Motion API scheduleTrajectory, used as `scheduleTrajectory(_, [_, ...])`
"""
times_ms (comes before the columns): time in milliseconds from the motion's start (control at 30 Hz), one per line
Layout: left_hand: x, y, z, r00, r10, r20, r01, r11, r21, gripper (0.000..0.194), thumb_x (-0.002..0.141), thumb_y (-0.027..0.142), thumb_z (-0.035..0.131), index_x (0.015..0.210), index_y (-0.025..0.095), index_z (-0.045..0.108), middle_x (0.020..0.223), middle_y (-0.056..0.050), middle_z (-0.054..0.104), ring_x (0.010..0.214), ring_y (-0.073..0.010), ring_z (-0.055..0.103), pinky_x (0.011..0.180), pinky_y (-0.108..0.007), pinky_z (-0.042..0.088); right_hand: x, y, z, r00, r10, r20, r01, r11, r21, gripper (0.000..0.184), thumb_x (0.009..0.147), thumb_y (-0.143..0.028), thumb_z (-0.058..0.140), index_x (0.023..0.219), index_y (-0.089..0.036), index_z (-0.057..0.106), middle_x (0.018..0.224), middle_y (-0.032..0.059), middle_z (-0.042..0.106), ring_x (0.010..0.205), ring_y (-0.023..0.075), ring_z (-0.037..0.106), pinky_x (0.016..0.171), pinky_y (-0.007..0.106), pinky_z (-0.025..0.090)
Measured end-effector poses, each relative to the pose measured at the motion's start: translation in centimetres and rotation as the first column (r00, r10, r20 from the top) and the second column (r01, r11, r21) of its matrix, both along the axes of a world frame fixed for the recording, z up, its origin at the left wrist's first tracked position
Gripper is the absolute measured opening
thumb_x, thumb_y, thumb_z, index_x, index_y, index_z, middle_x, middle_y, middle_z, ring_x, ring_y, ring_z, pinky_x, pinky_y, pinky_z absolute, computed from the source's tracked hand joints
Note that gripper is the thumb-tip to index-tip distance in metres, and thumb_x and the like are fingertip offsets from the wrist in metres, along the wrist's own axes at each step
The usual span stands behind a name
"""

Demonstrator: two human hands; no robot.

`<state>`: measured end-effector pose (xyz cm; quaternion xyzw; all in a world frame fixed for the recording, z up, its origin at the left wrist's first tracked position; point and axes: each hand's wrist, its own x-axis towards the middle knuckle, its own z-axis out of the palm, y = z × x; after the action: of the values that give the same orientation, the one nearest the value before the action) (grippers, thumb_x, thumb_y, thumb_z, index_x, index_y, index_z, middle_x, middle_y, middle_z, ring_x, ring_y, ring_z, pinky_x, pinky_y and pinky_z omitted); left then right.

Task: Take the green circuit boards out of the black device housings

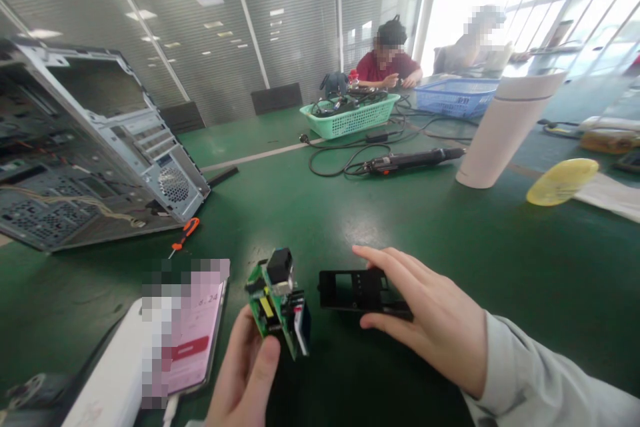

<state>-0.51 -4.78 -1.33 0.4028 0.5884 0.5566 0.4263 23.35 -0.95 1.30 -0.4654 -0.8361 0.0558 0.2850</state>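
Note:
My left hand [247, 373] grips a small green circuit board [278, 300] with a black block, a yellow part and a blue part on it, held up just above the green table [310, 213]. My right hand [425, 317] is curled around the right end of a flat black plastic housing [357, 290] that rests on the table, thumb below and fingers on top. The board and the housing are a short gap apart.
A phone [193, 333] lies on a white box at the lower left. An open computer case [85, 153] stands at the left, an orange-handled tool [186, 233] beside it. Behind are an electric screwdriver [415, 160], a white cylinder [505, 130], a yellow disc [563, 181], baskets and two seated people.

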Motion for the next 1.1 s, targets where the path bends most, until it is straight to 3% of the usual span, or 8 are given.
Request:
scheduleTrajectory(267, [-0.8,2.0,-0.3,0.932,-0.224,0.284,0.263,0.958,-0.11,0.053,0.073,0.062,0.066,0.098,0.017,0.073,0.095,-0.016,0.079,0.085,-0.0371,0.074,0.069,-0.043,0.057,-0.2,0.1,-0.2,0.995,-0.035,-0.089,0.032,0.999,-0.027,0.036,0.093,-0.032,0.054,0.127,-0.022,0.046,0.111,0.0046,0.055,0.1,0.0179,0.054,0.087,0.036,0.048])
scheduleTrajectory(500, [-0.6,1.8,-0.4,0.909,-0.202,0.365,0.247,0.966,-0.081,0.045,0.069,0.055,0.074,0.096,0.019,0.073,0.094,-0.013,0.08,0.076,-0.033,0.076,0.062,-0.037,0.058,-0.2,0.4,0.4,0.864,-0.223,-0.451,-0.033,0.869,-0.493,0.051,0.096,-0.058,0.035,0.105,-0.018,0.064,0.104,0.0058,0.063,0.096,0.0179,0.06,0.085,0.03,0.051])
scheduleTrajectory(700, [-0.2,1.0,0.1,0.941,-0.158,0.299,0.185,0.981,-0.063,0.047,0.072,0.052,0.073,0.105,0.019,0.071,0.093,-0.011,0.08,0.074,-0.0322,0.076,0.062,-0.037,0.059,-0.4,0.5,-0.1,0.58,-0.438,-0.687,-0.715,0.13,-0.687,0.062,0.097,-0.063,0.03,0.094,-0.009,0.061,0.073,0.0064,0.06,0.056,0.0088,0.059,0.052,0.015,0.046])
scheduleTrajectory(767, [-0.1,1.0,0.3,0.948,-0.153,0.28,0.176,0.983,-0.058,0.045,0.074,0.052,0.071,0.104,0.019,0.072,0.093,-0.011,0.08,0.074,-0.032,0.076,0.061,-0.037,0.058,-0.7,0.2,-0.2,0.484,-0.512,-0.71,-0.815,0.032,-0.578,0.06,0.1,-0.058,0.026,0.104,-0.009,0.059,0.074,0.0051,0.06,0.054,0.0053,0.058,0.052,0.011,0.045])
scheduleTrajectory(867, [0.0,1.1,0.3,0.947,-0.158,0.279,0.177,0.983,-0.045,0.041,0.076,0.054,0.069,0.1,0.021,0.073,0.09,-0.01,0.08,0.074,-0.0297,0.075,0.06,-0.034,0.058,-0.3,0.0,-0.3,0.509,-0.476,-0.717,-0.765,0.132,-0.63,0.06,0.093,-0.066,0.039,0.103,-0.011,0.06,0.08,0.0059,0.06,0.062,0.0071,0.06,0.057,0.013,0.048])
scheduleTrajectory(967, [0.0,1.2,0.2,0.946,-0.158,0.284,0.178,0.983,-0.045,0.042,0.075,0.055,0.07,0.099,0.02,0.073,0.084,-0.008,0.08,0.073,-0.0282,0.074,0.059,-0.033,0.057,2.1,0.3,-0.5,0.705,-0.318,-0.634,-0.356,0.615,-0.704,0.065,0.082,-0.074,0.051,0.11,-0.016,0.06,0.096,0.0083,0.061,0.085,0.0168,0.062,0.072,0.026,0.055])
scheduleTrajectory(1033, [0.0,1.2,0.0,0.945,-0.154,0.29,0.176,0.983,-0.052,0.044,0.074,0.056,0.07,0.097,0.019,0.074,0.081,-0.008,0.079,0.074,-0.0281,0.074,0.061,-0.033,0.057,5.2,0.7,-0.6,0.86,-0.298,-0.415,0.089,0.887,-0.453,0.067,0.083,-0.075,0.046,0.118,-0.02,0.058,0.106,0.009,0.059,0.098,0.0233,0.058,0.085,0.039,0.053])
scheduleTrajectory(1100, [-0.1,1.1,-0.2,0.946,-0.135,0.294,0.162,0.984,-0.07,0.045,0.073,0.058,0.07,0.096,0.019,0.074,0.079,-0.007,0.078,0.072,-0.0265,0.073,0.064,-0.034,0.057,9.5,1.0,-1.0,0.912,-0.391,-0.127,0.381,0.92,-0.096,0.072,0.085,-0.079,0.034,0.122,-0.021,0.057,0.106,0.0114,0.057,0.1,0.029,0.055,0.089,0.051,0.047])
